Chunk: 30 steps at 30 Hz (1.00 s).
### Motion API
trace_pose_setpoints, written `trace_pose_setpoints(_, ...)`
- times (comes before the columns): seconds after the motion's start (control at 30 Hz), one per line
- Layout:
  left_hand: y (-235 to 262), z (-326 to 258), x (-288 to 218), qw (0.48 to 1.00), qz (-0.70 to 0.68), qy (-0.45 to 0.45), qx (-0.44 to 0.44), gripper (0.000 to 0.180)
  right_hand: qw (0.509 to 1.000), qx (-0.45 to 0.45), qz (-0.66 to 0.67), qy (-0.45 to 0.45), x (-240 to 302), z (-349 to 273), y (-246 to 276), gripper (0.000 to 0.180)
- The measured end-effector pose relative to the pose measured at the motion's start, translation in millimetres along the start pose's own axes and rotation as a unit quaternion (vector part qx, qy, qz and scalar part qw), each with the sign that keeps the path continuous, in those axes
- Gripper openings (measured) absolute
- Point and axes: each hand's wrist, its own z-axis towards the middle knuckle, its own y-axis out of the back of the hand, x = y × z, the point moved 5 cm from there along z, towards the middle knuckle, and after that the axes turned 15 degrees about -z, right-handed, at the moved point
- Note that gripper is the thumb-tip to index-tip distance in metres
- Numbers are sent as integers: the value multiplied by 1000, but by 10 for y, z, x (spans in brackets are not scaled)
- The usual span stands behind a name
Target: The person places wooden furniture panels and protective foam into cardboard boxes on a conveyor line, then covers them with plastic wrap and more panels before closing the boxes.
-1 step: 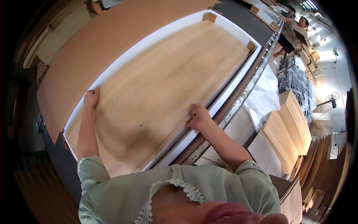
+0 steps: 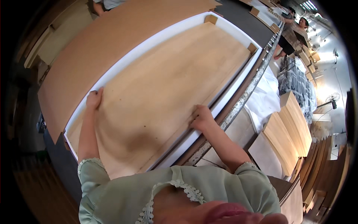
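Nothing has shifted since the earlier frame: both hands and the sheet sit as before, as far as we can tell.

Head view: we note a large, thin, light-brown wood veneer sheet (image 2: pixel 164 86) lying flat on a white rectangular board (image 2: pixel 141 50), approx. centre of the bench. Left hand (image 2: pixel 94 99) rests on the sheet's left edge, fingers curled over that edge, touching the white board; whether it pinches the sheet, we cannot tell. Right hand (image 2: pixel 201 116) sits at the sheet's right edge, fingers bent and pressed down on the wood, next to the white rim; no clear pinch visible.

Small brown cardboard corner blocks (image 2: pixel 211 18) stand at the board's far corners. A broad tan fibreboard panel (image 2: pixel 112 37) lies just beside the white board, left side. A metal bench rail (image 2: pixel 242 100) runs along the right side. Stacks of pale veneer sheets (image 2: pixel 294 123) stand well apart, lower right. Another person (image 2: pixel 294 33) stands at top right.
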Motion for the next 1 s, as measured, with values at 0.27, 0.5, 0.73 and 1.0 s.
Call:
trace_pose_setpoints(0.27, -202, -93, -330, 998, -7, 13, 63, 59, 981, 4, 186, 46, 244, -161, 40, 47)
trace_pose_setpoints(0.5, -57, -693, -624, 954, -56, -273, -107, 27, 996, -12, 68, -64, 303, 71, 287, 62)
trace_pose_setpoints(0.73, 1027, -2753, 156, 998, 15, -54, -23, 27, 995, -50, -62, 57, 426, -654, -161, 57)
trace_pose_setpoints(1.0, 1037, -4348, -29, 974, -202, 76, -63, 54, 476, 206, -552, 653, -337, -1747, -1992, 31)
